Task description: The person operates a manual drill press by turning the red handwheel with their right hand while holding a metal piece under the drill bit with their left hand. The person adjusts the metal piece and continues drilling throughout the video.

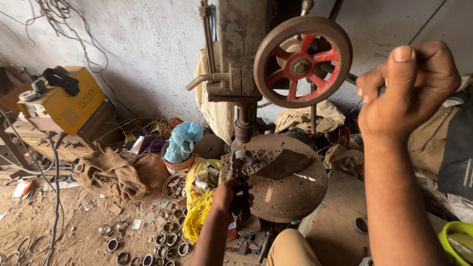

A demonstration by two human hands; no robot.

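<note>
Head view, looking down: two hands are at a drill press. One right hand [406, 91] is raised at the upper right, its fingers curled tight into a fist around a thin metal feed lever [351, 77] that juts from behind one round wheel [302, 62] with a rusty rim and red spokes; five spokes can be counted. One left hand [230, 194] is low in the middle, closed around the dark handles of one gripping tool [240, 197], pliers or a clamp, whose front end reaches onto the round worktop [290, 197] of the press. The tool's tip lies just under the spindle [243, 129], where a small metal piece [242, 158] sits; how it is gripped cannot be told. One flat dark metal plate [286, 165] lies on the worktop beside that spot, among metal shavings.

On the dirt floor at the lower left lie short metal rings [165, 240], more than a dozen, scattered and in a loose cluster; an exact count is not possible. One round bowl [175, 187] near them holds more small metal parts. One yellow welding machine [66, 106] stands at the left on a wooden crate. One blue plastic bag [183, 140] sits in a bucket by the machine's base, and one brown sack [118, 175] lies crumpled on the floor. One green plastic tub [451, 236] shows at the bottom right corner.
</note>
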